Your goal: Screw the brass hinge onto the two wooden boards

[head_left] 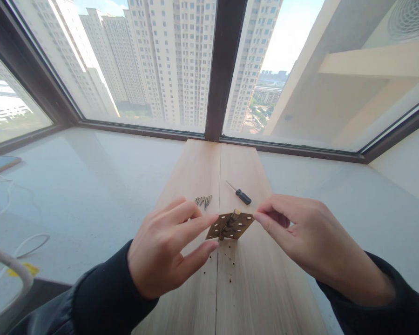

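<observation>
Lettering on the brass hinge point(230, 225) or on the screwdriver point(239, 192) is too small to read from here. The one hinge is spread flat, two leaves with the pin between them, and held over the seam where two pale wooden boards point(192, 177) lie side by side; whether its underside touches the wood I cannot tell. The left hand point(167, 251) has its grip closed on the hinge's left corner, forefinger above and thumb below. The right hand point(310, 242) has its grip closed on the right corner, pinching it between thumb and forefinger. Both dark sleeves run out of the bottom edge. Just beyond the hinge, on the left board, sits a small heap of screws point(204, 200), too bunched to count. The single black-handled screwdriver lies near them on the right board, its shaft pointing up-left. Several tiny dark holes point(230, 260) dot the wood below the hinge, on both sides of the seam. The boards rest on a pale grey surface point(91, 195) under the dark-framed window point(223, 70). At far left a phone point(2, 164) is cut off by the edge, and a white cable point(28, 242) loops nearby, its ends out of sight.
</observation>
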Motion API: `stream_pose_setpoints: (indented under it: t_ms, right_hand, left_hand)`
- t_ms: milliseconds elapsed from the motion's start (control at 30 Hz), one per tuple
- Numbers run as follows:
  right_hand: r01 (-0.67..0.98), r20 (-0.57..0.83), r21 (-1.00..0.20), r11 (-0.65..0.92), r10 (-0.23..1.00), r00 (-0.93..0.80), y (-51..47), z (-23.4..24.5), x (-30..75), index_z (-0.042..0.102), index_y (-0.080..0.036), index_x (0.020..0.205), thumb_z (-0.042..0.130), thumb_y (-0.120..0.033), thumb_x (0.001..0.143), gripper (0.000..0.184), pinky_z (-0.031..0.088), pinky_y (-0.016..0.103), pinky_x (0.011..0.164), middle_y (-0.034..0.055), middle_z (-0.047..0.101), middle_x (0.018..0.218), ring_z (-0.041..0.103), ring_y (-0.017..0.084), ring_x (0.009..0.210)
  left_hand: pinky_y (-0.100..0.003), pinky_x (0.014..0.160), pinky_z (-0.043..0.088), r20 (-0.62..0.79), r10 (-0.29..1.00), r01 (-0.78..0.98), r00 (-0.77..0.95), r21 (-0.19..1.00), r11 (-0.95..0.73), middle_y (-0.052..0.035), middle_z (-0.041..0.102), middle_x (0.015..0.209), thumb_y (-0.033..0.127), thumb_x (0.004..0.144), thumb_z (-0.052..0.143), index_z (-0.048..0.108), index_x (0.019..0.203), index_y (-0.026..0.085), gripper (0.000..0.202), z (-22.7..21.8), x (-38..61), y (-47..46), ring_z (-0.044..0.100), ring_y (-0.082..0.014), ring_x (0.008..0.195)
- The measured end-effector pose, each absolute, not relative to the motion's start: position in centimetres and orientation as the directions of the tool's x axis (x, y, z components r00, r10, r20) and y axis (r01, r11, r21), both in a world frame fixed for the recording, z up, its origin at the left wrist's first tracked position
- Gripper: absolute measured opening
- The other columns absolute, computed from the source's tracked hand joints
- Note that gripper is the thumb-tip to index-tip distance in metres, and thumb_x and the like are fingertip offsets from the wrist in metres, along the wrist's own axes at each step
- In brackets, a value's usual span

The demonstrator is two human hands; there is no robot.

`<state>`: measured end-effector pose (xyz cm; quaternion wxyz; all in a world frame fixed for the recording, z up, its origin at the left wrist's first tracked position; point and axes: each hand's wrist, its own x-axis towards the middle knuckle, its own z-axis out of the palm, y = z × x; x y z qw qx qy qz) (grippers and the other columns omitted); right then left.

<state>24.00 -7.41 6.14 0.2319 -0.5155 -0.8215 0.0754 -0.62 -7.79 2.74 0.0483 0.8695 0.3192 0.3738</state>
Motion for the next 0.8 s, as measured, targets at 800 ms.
stream_pose_setpoints:
  t_ms: [800]
  right_hand:
    - [0.784,0.325,-0.467,0.408,0.904,-0.276,-11.6,5.7,21.1,0.063,-0.022,0.07,0.051,-0.03,0.095,0.029,0.036,0.027,0.048,-0.005,0.056,0.057,0.051,0.01,0.05]
  left_hand:
    - [-0.032,0.05,0.046,0.62,0.546,0.668,0.564,0.047,-0.743,-0.0051,0.06,0.082,0.022,0.079,0.06,0.052,0.133,0.013,0.055,1.0,1.4,-11.9,0.051,-0.019,0.068]
